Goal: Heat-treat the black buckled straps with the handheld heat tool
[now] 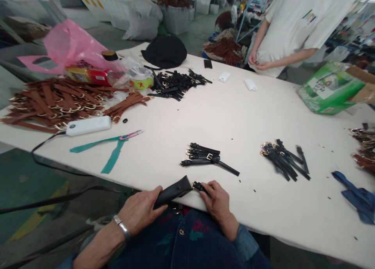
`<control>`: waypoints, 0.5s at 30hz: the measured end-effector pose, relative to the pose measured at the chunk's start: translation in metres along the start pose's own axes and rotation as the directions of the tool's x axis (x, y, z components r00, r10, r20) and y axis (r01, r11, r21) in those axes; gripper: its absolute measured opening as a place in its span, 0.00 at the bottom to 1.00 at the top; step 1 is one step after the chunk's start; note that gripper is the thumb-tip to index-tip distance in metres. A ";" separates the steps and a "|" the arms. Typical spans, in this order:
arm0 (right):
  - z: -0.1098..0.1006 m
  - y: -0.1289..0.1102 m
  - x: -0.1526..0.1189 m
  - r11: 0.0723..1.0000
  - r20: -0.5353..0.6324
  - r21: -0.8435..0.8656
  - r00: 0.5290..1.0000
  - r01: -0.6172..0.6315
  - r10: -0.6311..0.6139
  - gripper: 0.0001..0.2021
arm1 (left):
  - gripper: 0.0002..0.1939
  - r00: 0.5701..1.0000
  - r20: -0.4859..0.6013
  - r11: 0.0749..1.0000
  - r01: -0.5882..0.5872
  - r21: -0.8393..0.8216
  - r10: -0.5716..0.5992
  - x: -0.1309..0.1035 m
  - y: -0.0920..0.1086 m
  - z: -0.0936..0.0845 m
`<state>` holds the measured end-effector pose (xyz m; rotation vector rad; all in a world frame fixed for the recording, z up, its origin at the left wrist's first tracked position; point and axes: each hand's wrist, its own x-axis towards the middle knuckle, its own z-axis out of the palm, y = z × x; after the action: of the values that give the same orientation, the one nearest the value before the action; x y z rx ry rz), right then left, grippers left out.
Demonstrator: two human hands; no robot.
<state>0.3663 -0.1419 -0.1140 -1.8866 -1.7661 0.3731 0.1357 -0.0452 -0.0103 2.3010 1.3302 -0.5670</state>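
Observation:
My left hand (143, 208), a metal bracelet on its wrist, is closed around a wide, smooth black leather piece (175, 191) that points toward the right at the table's near edge. Between the fingers of my right hand (218, 200) is a short black buckle strap (199, 186), its gold buckle end close to the leather piece. Whether the two touch is hard to make out. Just beyond my hands lies a small row of black buckle straps (202, 155). Farther right sits a looser group of similar straps (283, 159).
Pink-handled snips (131, 135) with a green ribbon lie left, near a white power bank (88, 125) and brown straps (55, 99). A heap of black straps (172, 83) is farther back. Right are a green box (328, 89) and blue cloth (357, 196). A person (301, 27) stands across the table.

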 end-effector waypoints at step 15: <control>-0.001 0.005 -0.005 1.000 -0.039 0.003 0.999 -0.008 0.008 0.14 | 0.17 0.997 0.036 0.997 -0.076 0.033 0.075 -0.004 0.034 0.000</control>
<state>0.3705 -0.1469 -0.1164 -1.8871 -1.7320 0.3389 0.1640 -0.0634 -0.0025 2.3473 1.2212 -0.6066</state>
